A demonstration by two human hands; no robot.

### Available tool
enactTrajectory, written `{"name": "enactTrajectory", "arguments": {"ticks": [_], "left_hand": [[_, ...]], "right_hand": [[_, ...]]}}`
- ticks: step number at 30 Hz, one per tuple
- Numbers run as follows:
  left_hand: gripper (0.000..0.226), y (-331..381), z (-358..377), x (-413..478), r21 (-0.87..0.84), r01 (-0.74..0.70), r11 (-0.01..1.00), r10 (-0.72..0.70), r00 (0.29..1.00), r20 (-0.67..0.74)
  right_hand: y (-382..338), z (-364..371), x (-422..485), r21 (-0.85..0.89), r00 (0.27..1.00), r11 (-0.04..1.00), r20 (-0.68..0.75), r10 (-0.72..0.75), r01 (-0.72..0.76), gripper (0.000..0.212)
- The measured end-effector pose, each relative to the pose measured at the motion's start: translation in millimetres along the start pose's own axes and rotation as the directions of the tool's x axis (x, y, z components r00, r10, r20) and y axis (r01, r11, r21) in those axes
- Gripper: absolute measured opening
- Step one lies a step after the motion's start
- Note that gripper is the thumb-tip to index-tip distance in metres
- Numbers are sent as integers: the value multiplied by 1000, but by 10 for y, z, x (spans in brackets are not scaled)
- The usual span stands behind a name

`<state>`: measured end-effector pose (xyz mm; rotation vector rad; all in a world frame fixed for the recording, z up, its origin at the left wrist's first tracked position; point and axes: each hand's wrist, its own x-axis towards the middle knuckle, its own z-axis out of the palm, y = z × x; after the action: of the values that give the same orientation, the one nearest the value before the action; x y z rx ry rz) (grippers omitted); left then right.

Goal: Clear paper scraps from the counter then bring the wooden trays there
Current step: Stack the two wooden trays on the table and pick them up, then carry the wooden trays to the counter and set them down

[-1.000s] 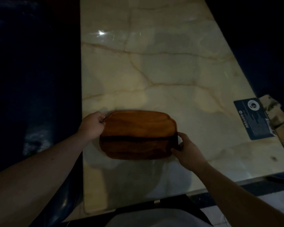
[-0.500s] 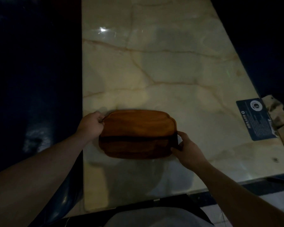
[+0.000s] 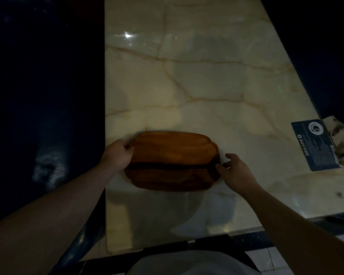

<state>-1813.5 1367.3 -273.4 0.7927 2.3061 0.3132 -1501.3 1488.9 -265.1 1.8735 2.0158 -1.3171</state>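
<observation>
A stack of brown wooden trays (image 3: 172, 155) rests on the pale marble counter (image 3: 197, 86), near its left and front edges. My left hand (image 3: 117, 153) grips the stack's left rim, fingers curled over it. At the right end, my right hand (image 3: 233, 168) has its fingers spread; only the thumb and a fingertip touch the rim. The upper tray sits shifted back, so the lower one's front half shows. No paper scraps are visible on the marble.
A dark blue printed card (image 3: 314, 144) lies at the counter's right edge, with a crumpled beige cloth (image 3: 340, 135) beside it. Dark floor surrounds the counter on the left and far right. My pale clothing (image 3: 187, 264) is at the bottom.
The trays have settled flat on the counter. My right hand has loosened from the right rim and its fingers have spread apart. My left hand still holds the left rim.
</observation>
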Motion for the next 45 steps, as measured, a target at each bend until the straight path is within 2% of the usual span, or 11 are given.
{"name": "enactTrajectory", "arguments": {"ticks": [3, 6, 12, 16, 18, 24, 28, 31, 35, 38, 45], "left_hand": [[39, -54, 66, -71, -29, 47, 998, -47, 999, 3], [35, -73, 113, -143, -76, 50, 996, -52, 999, -18], [26, -50, 160, -378, -197, -11, 980, -10, 994, -105], [32, 35, 67, -618, -296, -10, 955, -48, 981, -188], [32, 79, -10, -707, -318, -60, 946, -9, 978, -210], [27, 375, -273, -1194, -458, -112, 882, -62, 935, -348], [23, 609, -328, -1611, -511, -98, 854, -186, 860, -476], [24, 727, -304, -1962, -609, -80, 789, -317, 796, -516], [24, 750, -224, -2551, -670, -63, 739, -472, 661, -583], [23, 688, -175, -3006, -680, -34, 733, -541, 577, -612], [25, 404, 53, -4461, -773, 44, 633, -739, 330, -587]], "right_hand": [[-88, 4, 94, -15, 1000, 1000, 28, -7, 8, 46], [-141, 54, 118, -37, 999, 998, 0, -54, 54, 30], [-177, 61, 74, -16, 997, 998, -56, -61, 60, 32], [-302, -155, 18, 12, 981, 987, -115, -158, 161, 31], [-365, -280, 13, 57, 972, 977, -128, -195, 203, 31], [-662, -680, 40, 158, 921, 908, -114, -373, 387, 29], [-837, -902, 102, 136, 848, 837, -37, -529, 529, 33], [-953, -1033, 83, 123, 764, 759, 4, -645, 640, 33], [-1193, -1077, -120, 126, 637, 647, 117, -762, 752, 32], [-1363, -995, -374, 142, 560, 587, 190, -806, 797, 32], [-1551, -474, -1441, 196, 308, 424, 440, -844, 884, 24]]}}
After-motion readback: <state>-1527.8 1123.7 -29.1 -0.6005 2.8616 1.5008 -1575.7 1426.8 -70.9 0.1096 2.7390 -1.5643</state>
